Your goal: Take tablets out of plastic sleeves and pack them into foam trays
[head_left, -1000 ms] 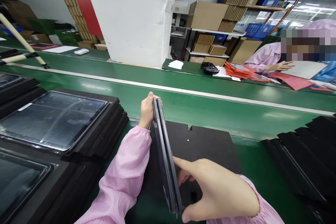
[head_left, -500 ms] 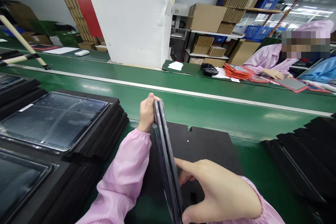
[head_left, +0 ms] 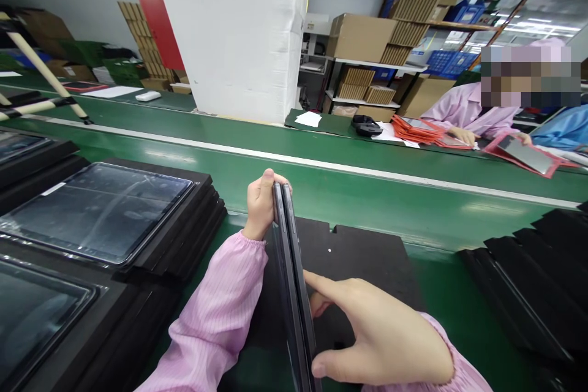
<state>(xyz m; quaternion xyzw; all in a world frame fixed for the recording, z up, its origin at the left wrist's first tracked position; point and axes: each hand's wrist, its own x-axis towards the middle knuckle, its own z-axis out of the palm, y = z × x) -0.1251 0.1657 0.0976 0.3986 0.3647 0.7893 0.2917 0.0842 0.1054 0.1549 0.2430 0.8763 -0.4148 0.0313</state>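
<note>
Two dark slim tablets (head_left: 294, 275) stand on edge side by side, their narrow rims turned toward me and a thin gap between them. My left hand (head_left: 263, 203) is closed around their far end, thumb on the top. At the near right, my right hand (head_left: 381, 331) rests its fingertips against the right tablet's face, with the thumb at its rim. Beneath the tablets lies a black foam tray (head_left: 362, 257) with a notch in its far edge. The outer face of the left tablet is seen only at a steep slant.
Stacked black foam trays (head_left: 202, 220) at left carry a film-covered tablet (head_left: 101, 208). More black trays (head_left: 528, 282) stand at right. A green conveyor bench (head_left: 349, 187) crosses ahead. Beyond it, a co-worker in a pink sleeve (head_left: 459, 104) handles a red-edged panel (head_left: 528, 153).
The tablets and my left hand sit slightly lower and further right in view; my grip looks much the same. Across the bench, the co-worker has lifted and tilted a red-edged panel.
</note>
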